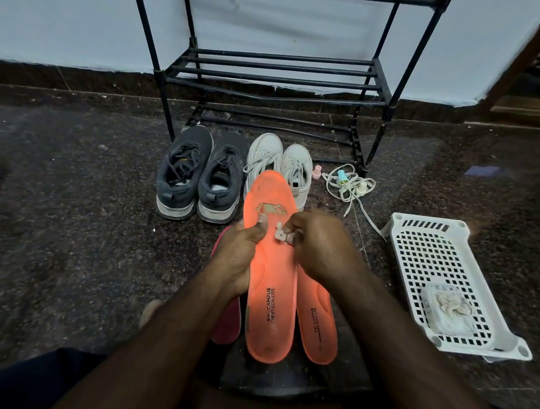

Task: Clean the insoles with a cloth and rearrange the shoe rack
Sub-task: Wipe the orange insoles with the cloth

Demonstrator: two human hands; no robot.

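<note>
Head view: an orange insole point(272, 267) is held up over the dark floor point(73, 192), gripped along its left edge by the left hand point(238, 256), whose fingers are curled round it with the thumb pressed on the top face. A small pale scrap, taken to be the cloth point(280, 235), is pinched in the fingertips of the right hand point(318, 248) and pressed against the insole just below a worn, peeling patch point(271, 209). A second orange insole point(317, 318) lies beneath and to the right, and a pink insole point(228, 322) shows under the left forearm. Grey shoes point(197, 174) and white shoes point(279, 163) stand in front of the black shoe rack point(270, 74), on whose visible shelves nothing stands, so the rearranging is judged not yet begun. A white basket point(447, 278) holding a packet sits to the right, with loose laces point(350, 185) near it. Rubbing across the peeling patch could lift more of the surface layer, and the scrap, being so small, could be dropped or shredded under pressure.
</note>
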